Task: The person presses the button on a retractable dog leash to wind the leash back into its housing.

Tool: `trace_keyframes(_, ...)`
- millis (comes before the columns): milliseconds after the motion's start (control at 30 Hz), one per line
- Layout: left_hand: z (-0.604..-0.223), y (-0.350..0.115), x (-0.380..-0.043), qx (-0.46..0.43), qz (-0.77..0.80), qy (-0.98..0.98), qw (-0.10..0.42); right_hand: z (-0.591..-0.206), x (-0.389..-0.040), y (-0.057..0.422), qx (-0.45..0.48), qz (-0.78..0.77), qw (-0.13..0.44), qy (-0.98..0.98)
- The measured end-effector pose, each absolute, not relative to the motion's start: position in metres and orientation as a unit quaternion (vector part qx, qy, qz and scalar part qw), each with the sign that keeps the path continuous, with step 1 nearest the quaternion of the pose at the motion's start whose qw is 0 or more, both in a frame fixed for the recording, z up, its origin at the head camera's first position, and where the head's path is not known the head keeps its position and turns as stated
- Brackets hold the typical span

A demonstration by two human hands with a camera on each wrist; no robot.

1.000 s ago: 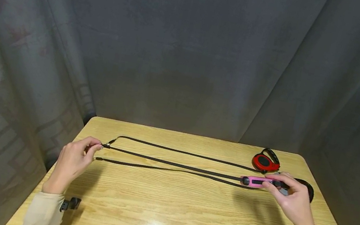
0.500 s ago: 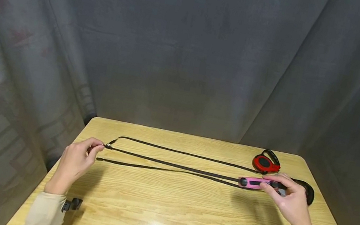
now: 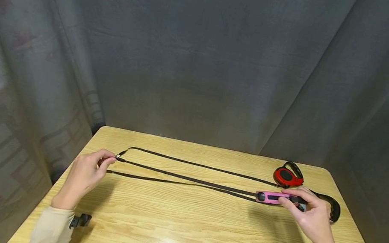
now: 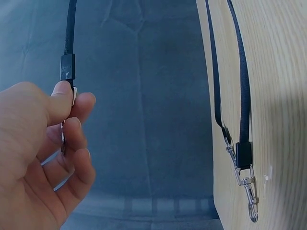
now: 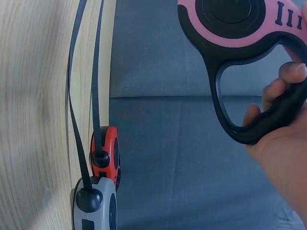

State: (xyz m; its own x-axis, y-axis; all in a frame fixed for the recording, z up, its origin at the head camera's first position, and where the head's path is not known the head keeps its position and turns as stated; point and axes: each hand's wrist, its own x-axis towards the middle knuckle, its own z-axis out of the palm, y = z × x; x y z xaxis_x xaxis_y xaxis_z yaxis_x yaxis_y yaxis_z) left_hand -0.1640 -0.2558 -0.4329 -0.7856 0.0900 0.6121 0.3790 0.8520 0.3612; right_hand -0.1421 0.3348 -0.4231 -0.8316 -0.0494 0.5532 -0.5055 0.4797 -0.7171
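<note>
My right hand grips the black handle of a pink retractable dog leash, its fingers curled through the loop in the right wrist view. From the casing a black strap runs taut across to my left hand, above the table. There the left thumb and fingertips pinch the strap's metal clip, mostly hidden by the fingers. A red leash and a grey leash lie on the table at the right. Their straps stretch leftward, ending in metal snap hooks.
The light wood table spans the space before me, with its far edge close to a dark grey curtain. More curtain hangs at both sides. The grey leash's black handle shows beyond my right hand.
Both hands have shifted slightly: the left a little rightward, the right a little leftward with the pink leash. Both keep their hold, and the leashes on the table stay put.
</note>
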Motion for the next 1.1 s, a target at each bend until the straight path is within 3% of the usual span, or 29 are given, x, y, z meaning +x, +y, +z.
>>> trace_keyframes(1100,-0.4345,-0.2481,-0.1638,-0.129,-0.232,-0.92,0.289,-0.4289,-0.1427,0.3277,0.157,0.47,0.223,-0.84)
